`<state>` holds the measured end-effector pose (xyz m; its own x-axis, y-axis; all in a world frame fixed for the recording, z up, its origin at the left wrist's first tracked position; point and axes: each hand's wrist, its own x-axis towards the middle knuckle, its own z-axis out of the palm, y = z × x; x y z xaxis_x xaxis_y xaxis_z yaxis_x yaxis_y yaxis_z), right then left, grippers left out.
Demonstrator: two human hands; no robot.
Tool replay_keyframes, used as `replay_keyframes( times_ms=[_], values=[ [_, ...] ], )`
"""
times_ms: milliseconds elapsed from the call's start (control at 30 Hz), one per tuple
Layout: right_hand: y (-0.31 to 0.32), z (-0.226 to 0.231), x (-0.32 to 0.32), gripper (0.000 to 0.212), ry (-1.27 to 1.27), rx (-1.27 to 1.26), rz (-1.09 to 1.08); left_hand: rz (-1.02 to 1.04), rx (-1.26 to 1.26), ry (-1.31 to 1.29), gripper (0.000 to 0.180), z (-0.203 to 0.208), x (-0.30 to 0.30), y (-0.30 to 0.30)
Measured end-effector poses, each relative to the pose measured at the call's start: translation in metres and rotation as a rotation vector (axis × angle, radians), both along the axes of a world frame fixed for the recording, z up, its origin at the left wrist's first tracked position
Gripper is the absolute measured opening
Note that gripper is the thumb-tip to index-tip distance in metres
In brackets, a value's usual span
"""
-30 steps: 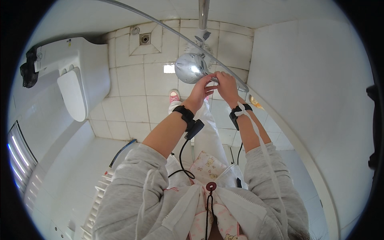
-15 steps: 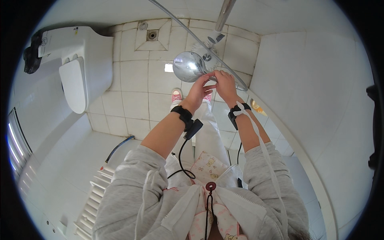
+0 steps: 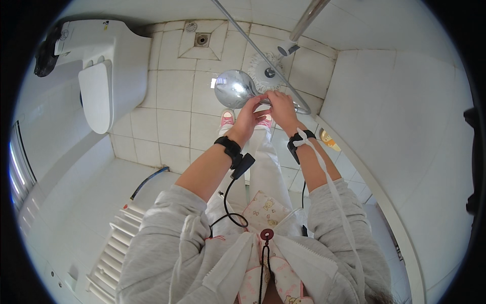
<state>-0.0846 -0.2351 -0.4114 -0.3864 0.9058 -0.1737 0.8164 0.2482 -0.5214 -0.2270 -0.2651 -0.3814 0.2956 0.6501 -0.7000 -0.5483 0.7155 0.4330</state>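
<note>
A chrome shower head (image 3: 234, 89) with a broad round face is held out in front of me, its face pointing left. My right hand (image 3: 282, 109) is closed round its handle. Close beside it, my left hand (image 3: 246, 119) has its fingers curled at the handle's neck, touching the right fingertips. A grey shower hose (image 3: 253, 45) joins the handle's right end, bends beneath my right hand and runs up to the far wall. The fingers hide most of the handle.
A white toilet (image 3: 96, 96) stands at the left, beyond a white radiator (image 3: 114, 248). On the tiled floor lie a floor drain (image 3: 202, 40) and a round white fringed mop head (image 3: 266, 72) below a metal pole (image 3: 308, 20). A raised white ledge (image 3: 374, 190) runs along the right.
My view has shifted slightly, so the toilet, drain and mop head sit differently in the picture. Both hands remain on the shower head, which has moved a little to the left.
</note>
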Motion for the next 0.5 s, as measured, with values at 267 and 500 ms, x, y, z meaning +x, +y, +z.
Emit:
replay_keyframes(
  times_ms=[267,500],
  values=[
    [-0.012,-0.005,-0.003,0.03,-0.004,-0.063,0.059,0.027,-0.066,0.028,0.036,-0.001,-0.004,-0.014],
    [-0.025,-0.012,0.001,0.029,-0.001,-0.092,0.099,0.0,-0.124,0.051,0.035,-0.01,-0.001,-0.025]
  ],
)
